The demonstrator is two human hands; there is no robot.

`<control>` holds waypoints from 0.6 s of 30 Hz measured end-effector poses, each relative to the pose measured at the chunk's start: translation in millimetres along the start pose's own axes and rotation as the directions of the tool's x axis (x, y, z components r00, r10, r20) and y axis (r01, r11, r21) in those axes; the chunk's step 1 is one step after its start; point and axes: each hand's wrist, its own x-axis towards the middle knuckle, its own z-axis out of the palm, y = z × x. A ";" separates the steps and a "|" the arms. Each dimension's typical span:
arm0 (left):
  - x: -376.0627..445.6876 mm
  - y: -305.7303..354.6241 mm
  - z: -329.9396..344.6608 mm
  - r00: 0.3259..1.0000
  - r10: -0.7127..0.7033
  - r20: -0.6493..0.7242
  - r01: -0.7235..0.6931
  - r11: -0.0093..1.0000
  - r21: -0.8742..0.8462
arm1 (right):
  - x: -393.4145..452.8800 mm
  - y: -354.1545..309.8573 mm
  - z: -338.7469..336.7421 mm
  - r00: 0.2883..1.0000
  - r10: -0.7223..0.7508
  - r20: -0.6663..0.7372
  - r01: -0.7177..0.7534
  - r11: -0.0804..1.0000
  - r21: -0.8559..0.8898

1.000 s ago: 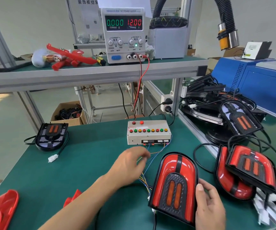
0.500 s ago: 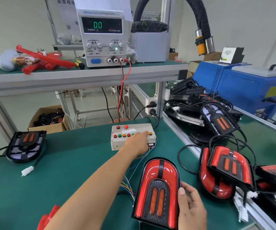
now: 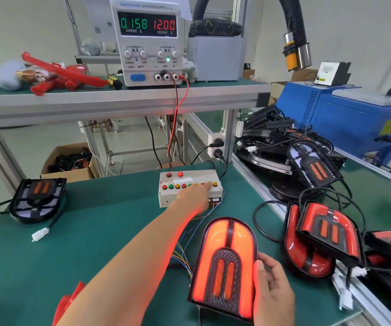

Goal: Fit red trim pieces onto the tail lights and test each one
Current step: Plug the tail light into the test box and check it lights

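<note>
A tail light (image 3: pixel 225 245) with red trim stands tilted on the green mat (image 3: pixel 95 231) near the front, glowing bright red. My right hand (image 3: pixel 272 290) grips its right edge, thumb on the front. My left hand (image 3: pixel 195 196) reaches forward to the white test box (image 3: pixel 166 200), and its fingertip presses a button near the right end of the button row. Coloured wires run from the box towards the light. The power supply (image 3: pixel 147 43) on the shelf reads 0.158 A and 12.00 V. A red trim piece (image 3: pixel 68 302) lies at the front left.
A tail light without trim (image 3: pixel 37 198) and its white connector (image 3: pixel 40 234) lie at the left of the mat. Several finished tail lights (image 3: pixel 326 234) are piled at the right, with black parts behind them. A blue machine (image 3: pixel 354 118) stands at the far right, and a cardboard box (image 3: pixel 70 161) sits on the floor.
My left hand moved from the mat up to the test box and along its button row. The tail light has lit up, and the current reading rose from zero to 0.158 A.
</note>
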 end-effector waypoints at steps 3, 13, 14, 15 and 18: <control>-1.3 -0.1 2.3 1.000 0.019 -0.005 -0.019 0.999 -0.028 | -0.9 0.7 -1.0 1.000 0.009 0.013 -0.009 1.000 0.015; -0.8 4.0 2.7 1.000 -0.004 -0.015 0.005 0.997 0.072 | 1.0 1.7 -0.9 0.999 0.023 0.026 -0.024 0.999 0.036; -0.3 3.7 2.4 1.000 -0.006 -0.011 0.007 0.997 0.080 | 1.0 2.2 -0.7 0.999 0.022 0.025 -0.023 0.999 0.037; 0.1 3.4 2.3 1.000 -0.008 -0.007 0.009 0.996 0.086 | 1.0 2.8 -0.8 0.999 0.022 0.024 -0.022 0.999 0.035; 0.8 1.9 3.4 1.000 -0.013 0.003 0.012 0.995 0.099 | 1.2 4.0 -1.1 0.999 0.022 0.025 -0.023 0.999 0.036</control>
